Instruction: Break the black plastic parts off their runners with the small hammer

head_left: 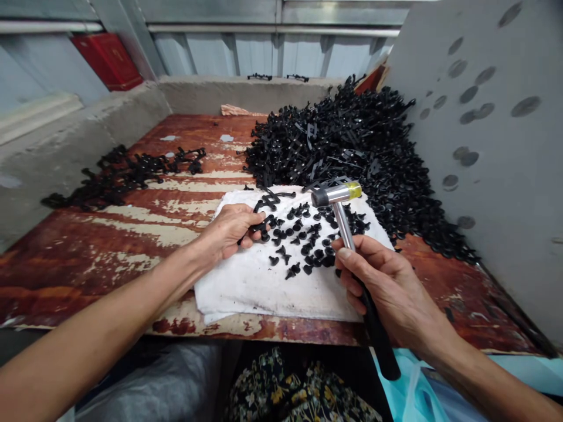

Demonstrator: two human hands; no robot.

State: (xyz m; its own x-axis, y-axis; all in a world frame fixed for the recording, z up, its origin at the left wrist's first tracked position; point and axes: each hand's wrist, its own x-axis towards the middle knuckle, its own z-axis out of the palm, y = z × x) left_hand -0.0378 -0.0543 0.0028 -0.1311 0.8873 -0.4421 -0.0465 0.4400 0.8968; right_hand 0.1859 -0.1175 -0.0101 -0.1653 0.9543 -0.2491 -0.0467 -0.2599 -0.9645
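Observation:
My right hand [387, 287] is closed round the black handle of a small hammer [341, 202], whose metal head with a yellow tip hangs above a white cloth pad [264, 287]. My left hand [231, 231] rests on the pad's left side, its fingers pinched on a black plastic sprue piece [266, 205]. Several small loose black plastic parts [303, 240] lie scattered on the pad between the two hands.
A big heap of black plastic parts [352, 146] fills the back right of the worn red wooden table [109, 246]. A smaller pile of black sprues [123, 173] lies at the left. A grey board [484, 146] walls the right side; a concrete ledge [53, 158] borders the left.

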